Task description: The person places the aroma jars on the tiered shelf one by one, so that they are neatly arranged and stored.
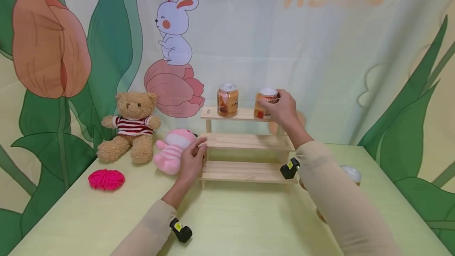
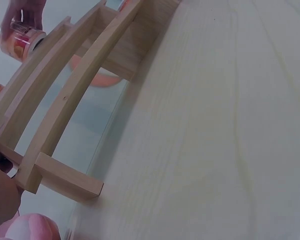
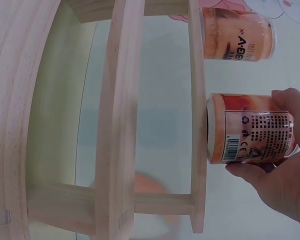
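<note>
A three-tier wooden shelf [image 1: 245, 141] stands on the table. My right hand [image 1: 284, 108] grips a jar [image 1: 261, 110] with a white lid and orange label by its sides, thumb and fingers on opposite sides. The base of this jar [image 3: 252, 127] is right at the top tier, near its right end. Another jar [image 1: 227, 104] with a ribbed whitish lid stands upright further left on that tier. At the shelf's left end, my left hand [image 1: 192, 161] holds the side frame near the middle tier, its fingers partly hidden behind the wood in the left wrist view.
Left of the shelf lie a pink plush toy [image 1: 170, 155], close by my left hand, and a bright pink yarn skein [image 1: 106, 179]. A teddy bear [image 1: 133, 125] sits behind them. More jars, including one with a clear lid [image 1: 352, 174], are partly hidden by my right sleeve.
</note>
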`<state>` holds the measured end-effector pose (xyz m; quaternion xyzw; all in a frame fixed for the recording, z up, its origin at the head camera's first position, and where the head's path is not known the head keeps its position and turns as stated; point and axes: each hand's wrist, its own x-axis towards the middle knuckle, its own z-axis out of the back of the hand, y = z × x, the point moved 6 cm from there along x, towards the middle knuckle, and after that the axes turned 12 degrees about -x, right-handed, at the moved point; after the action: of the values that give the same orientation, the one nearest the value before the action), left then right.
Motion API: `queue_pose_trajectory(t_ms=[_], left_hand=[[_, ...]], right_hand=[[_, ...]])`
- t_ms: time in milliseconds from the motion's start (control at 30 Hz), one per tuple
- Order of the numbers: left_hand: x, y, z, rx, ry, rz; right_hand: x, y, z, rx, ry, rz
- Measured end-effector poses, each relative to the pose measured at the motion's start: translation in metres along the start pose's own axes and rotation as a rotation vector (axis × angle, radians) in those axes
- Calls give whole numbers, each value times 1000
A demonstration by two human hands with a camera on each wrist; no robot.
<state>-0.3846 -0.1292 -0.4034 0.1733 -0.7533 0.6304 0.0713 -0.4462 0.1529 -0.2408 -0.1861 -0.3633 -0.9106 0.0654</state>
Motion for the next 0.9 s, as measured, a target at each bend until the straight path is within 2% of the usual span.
queue_pose_trajectory(t_ms=[300,500,733,900], left_hand=[[-16,-30,-8,-3,16,11],[-17,-33,-10,-5,22,1],[-15,-36,-13,-9,32,-14],[-15,-35,-8,-2,10,-19]], right_hand=[[8,-2,-7,-24,-14,-1],[8,-3,-5,-16,-12,-6],[4,-8,5,26,135,-50],[-5,-10,15,30,149,-82]])
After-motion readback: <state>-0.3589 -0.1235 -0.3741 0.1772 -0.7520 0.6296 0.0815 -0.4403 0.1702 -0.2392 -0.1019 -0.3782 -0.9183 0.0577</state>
